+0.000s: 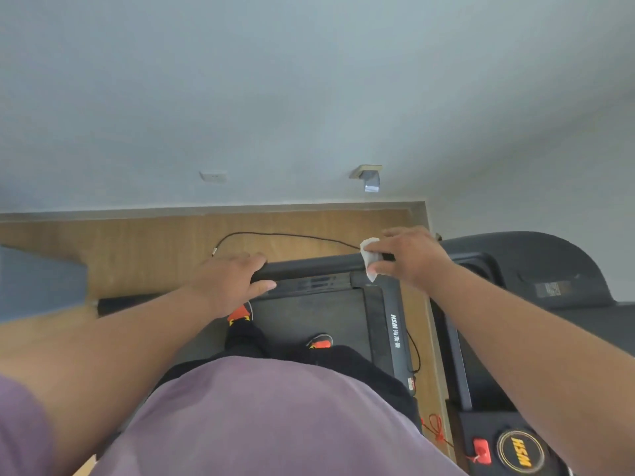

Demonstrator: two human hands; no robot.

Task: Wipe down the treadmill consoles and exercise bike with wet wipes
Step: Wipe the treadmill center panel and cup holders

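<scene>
I stand on a black treadmill [309, 314] and look down over its black handlebar [319, 264]. My right hand [409, 255] grips the bar's right part with a white wet wipe [370, 259] wrapped between palm and bar. My left hand [233, 280] rests over the bar further left, fingers laid across it and thumb below. Both my feet in orange and black shoes stand on the belt. A second treadmill [536, 269] stands to the right, its console [515, 448] with a round gold logo at the lower right.
A black cable [275, 235] lies on the wooden floor [154, 249] ahead of the bar. The grey wall [309, 97] carries a white socket [213, 176]. A grey block [37, 283] stands at the left. A red safety cord [436, 429] hangs near the second console.
</scene>
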